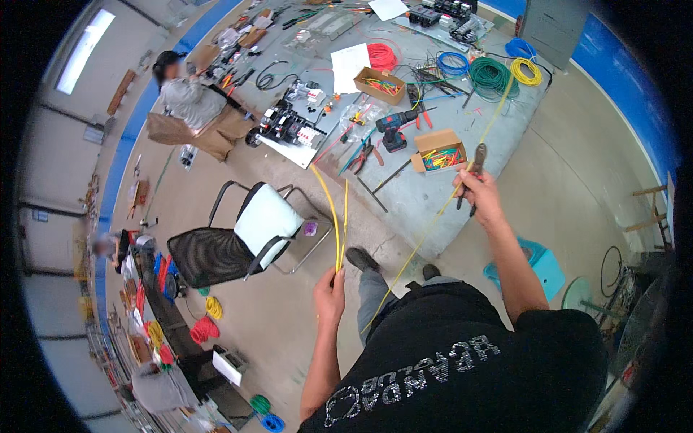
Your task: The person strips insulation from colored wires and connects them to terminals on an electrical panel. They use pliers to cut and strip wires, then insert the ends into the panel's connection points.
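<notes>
Left grip [330, 290] holds yellow wires [337, 234]; right grip [481, 193] holds pliers [479, 160] near a small box [418, 163] on the bench [411, 209], a yellow strand [497, 112] alongside.

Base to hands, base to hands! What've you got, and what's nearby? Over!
Left hand: holding yellow wires. Right hand: gripping pliers, long yellow wire alongside. Open box and drill nearby on table.

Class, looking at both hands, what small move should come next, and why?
Perhaps squeeze the pliers to cut the yellow strand: the right hand holds them right beside it, and the left hand holds similar yellow lengths.
</notes>
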Demonstrator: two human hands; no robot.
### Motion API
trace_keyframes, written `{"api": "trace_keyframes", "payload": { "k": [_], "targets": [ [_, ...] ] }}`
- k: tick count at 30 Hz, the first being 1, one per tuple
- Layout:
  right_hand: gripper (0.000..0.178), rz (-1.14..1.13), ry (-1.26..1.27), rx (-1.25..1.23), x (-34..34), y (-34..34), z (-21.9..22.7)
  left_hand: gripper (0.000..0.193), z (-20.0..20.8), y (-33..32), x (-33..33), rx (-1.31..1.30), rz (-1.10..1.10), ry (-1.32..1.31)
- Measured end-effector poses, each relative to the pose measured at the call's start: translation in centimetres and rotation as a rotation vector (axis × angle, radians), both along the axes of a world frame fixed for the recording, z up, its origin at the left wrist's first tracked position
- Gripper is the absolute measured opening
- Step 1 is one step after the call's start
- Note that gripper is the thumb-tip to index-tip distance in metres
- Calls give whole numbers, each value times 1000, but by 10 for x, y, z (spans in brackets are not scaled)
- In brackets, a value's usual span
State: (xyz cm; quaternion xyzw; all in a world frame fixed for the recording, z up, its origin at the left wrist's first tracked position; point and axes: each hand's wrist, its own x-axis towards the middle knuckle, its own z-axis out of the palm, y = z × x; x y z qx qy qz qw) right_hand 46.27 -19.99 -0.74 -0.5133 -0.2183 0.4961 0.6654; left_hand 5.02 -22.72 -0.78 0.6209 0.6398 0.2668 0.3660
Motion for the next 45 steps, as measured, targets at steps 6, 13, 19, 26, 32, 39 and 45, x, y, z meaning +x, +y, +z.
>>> {"api": "trace_keyframes", "payload": {
  "k": [6,13,19,26,32,39,45],
  "targets": [
    [25,-287,-135,-58,-6,25,9,25,-70,191,17,246,-267,18],
    [23,-585,-262,-258,-87,48,50,18,-175,345,81,186,-500,-99],
    [18,-758,-306,-284,-161,52,84,33,-311,369,120,-4,-706,203],
    [18,-929,-248,-253,-203,55,84,53,-186,336,83,-867,-1329,-397],
    [20,-883,-119,-88,-229,100,58,35,-18,343,-5,-1066,-1419,-455],
    [20,-446,-241,-250,-338,193,34,25,32,365,-79,-457,-1094,-323],
    [16,-272,-169,-78,-381,244,27,22,31,383,-105,-204,-976,-230]
  ]
}}
